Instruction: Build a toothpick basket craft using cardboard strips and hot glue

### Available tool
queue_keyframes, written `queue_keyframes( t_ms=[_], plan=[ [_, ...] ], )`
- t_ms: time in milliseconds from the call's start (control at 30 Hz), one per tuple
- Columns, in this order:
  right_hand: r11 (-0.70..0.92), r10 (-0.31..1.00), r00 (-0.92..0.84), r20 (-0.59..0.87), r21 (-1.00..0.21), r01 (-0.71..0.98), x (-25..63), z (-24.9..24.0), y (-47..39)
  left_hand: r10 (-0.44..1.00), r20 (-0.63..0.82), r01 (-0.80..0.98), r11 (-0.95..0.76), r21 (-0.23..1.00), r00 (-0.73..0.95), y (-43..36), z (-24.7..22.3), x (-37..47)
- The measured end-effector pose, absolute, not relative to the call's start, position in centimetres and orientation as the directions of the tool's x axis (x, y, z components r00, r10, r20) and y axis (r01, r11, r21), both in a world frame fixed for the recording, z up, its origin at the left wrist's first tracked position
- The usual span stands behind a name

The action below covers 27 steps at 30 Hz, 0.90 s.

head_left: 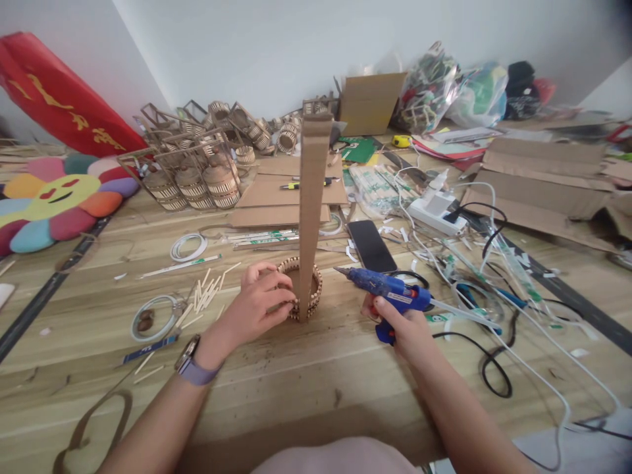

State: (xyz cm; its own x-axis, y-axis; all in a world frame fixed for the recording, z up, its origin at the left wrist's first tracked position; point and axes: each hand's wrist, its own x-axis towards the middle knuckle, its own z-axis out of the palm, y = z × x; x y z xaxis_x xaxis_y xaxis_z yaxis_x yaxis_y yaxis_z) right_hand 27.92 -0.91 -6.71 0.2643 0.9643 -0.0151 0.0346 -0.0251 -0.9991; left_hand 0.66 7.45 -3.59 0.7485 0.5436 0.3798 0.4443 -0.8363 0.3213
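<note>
In the head view a small round basket (317, 297) of short wooden sticks stands on the table. A tall upright strip of cardboard (312, 197) rises from its near side. My left hand (264, 296) lies against the basket's left side, fingers bent over its edge and partly hiding it; a watch is on that wrist. My right hand (402, 322) grips a blue hot glue gun (390, 286) with a white glue stick in its back. The nozzle points left at the cardboard strip, a short gap away from it.
Loose sticks (205, 293) and tape rolls (154, 318) lie at the left. Behind are cardboard sheets (276, 191), finished lantern-like baskets (222, 184) and a phone (371, 245). White cables and a power strip (437, 212) spread over the right, near a cardboard box (548, 178).
</note>
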Motion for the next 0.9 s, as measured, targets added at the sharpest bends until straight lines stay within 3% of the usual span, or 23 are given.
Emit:
queue_keyframes(
  t_ms=[600, 767, 900],
  plan=[
    [-0.089, 0.946, 0.313, -0.082, -0.996, 0.007, 28.0, -7.8, -0.9, 0.574, 0.325, 0.503, -0.817, 0.282, 0.751, 6.7, -3.4, 0.0],
    [-0.111, 0.937, 0.317, -0.146, -0.986, -0.125, 27.3, -7.3, -0.6, 0.608, 0.361, 0.532, -0.794, 0.296, 0.707, 6.3, -3.7, 0.1],
    [-0.195, 0.918, 0.272, -0.288, -0.926, -0.324, 26.6, -7.0, -0.2, 0.623, 0.38, 0.549, -0.782, 0.296, 0.683, 6.0, -4.0, 0.1]
  ],
)
